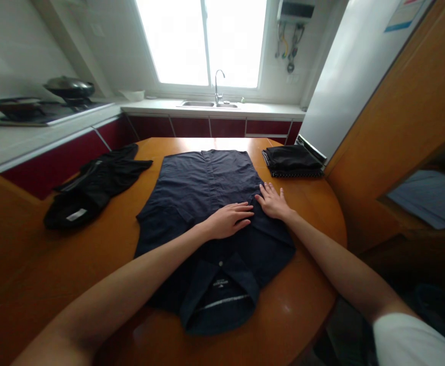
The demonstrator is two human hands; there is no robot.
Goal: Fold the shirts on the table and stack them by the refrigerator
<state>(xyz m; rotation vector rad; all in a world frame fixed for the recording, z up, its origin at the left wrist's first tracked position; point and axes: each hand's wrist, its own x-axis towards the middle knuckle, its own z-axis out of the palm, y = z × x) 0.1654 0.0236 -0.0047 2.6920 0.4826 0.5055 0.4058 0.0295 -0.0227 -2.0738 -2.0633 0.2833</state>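
Nearest the camera, one dark navy shirt (pixel 207 203) lies flat, front up, on the round wooden table (pixel 93 264), its collar (pixel 218 300) toward the person and its hem toward the window; a small label inside the collar carries pale writing too small to read, with a light stripe just below it. Two bare hands rest on the shirt's middle, palms down and fingers spread flat, gripping nothing: the left hand (pixel 230 219) lies across the cloth near the button line, and the right hand (pixel 273 201) lies just beside it at the shirt's right edge, fingertips pointing away. The two hands are near each other but apart. The shirt's collar end reaches close to the table's near rim, and bare wood shows on both sides of it, wider on the left. Farther left, one loose black garment (pixel 96 185) sprawls crumpled near the table's left edge, with a white tag (pixel 76 214) whose print cannot be read. At the far right of the table sits one stack of folded black clothes (pixel 291 161), well apart from the shirt and close against a pale cabinet side (pixel 344 86). Beyond the table runs a white counter with dark red cupboard fronts, one sink (pixel 209 104) with one tap (pixel 217 84) under a bright window, and two dark pans (pixel 70 87) on the hob at left.
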